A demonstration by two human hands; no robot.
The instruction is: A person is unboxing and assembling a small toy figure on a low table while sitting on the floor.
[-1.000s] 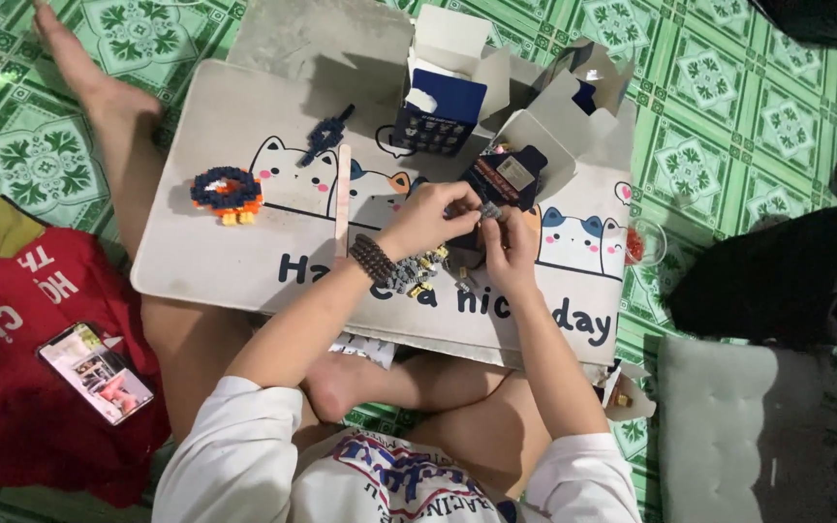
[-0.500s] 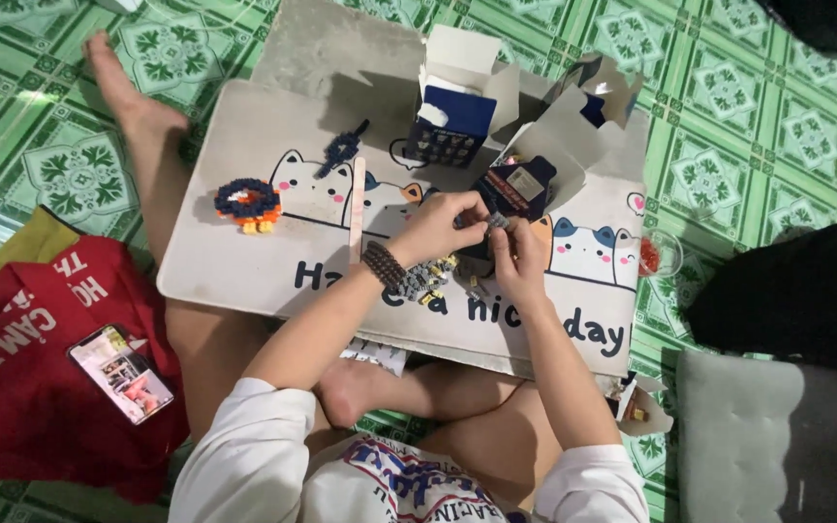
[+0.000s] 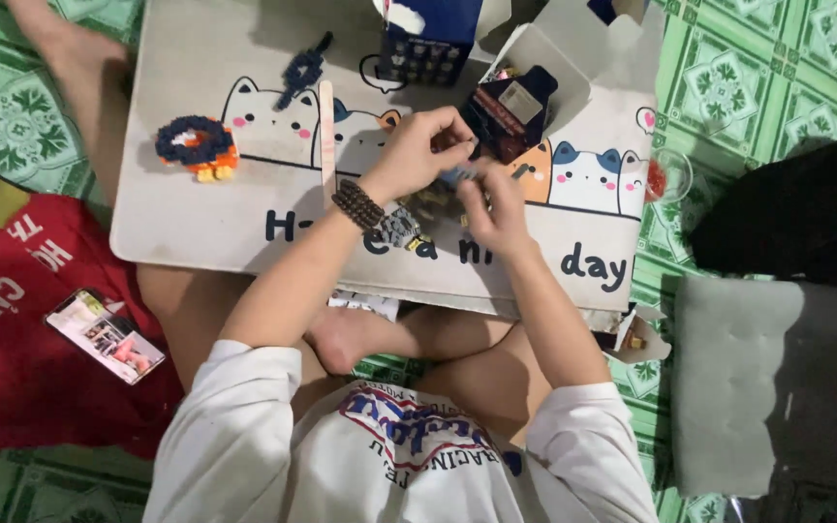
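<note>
My left hand (image 3: 417, 147), with a dark bead bracelet on its wrist, pinches its fingertips together over the middle of a white lap table (image 3: 196, 228) printed with cartoon cats. Just below it, my right hand (image 3: 492, 205) curls its fingers in. Both hands close on a small blue-grey brick build (image 3: 451, 177) between them; most of it is hidden by the fingers. A grey brick cluster (image 3: 399, 228) lies on the table under my left wrist.
A blue and orange brick ring (image 3: 196, 145), a dark blue brick piece (image 3: 304, 68) and a wooden stick (image 3: 326, 126) lie on the table's left. An open carton with a dark bag (image 3: 515, 107) and a clear cup (image 3: 668, 176) are at right. A phone (image 3: 104, 334) rests on red cloth.
The view has closed in on the table and shifted. My hands stay together over the table's middle, the left one now slightly higher than the right.
</note>
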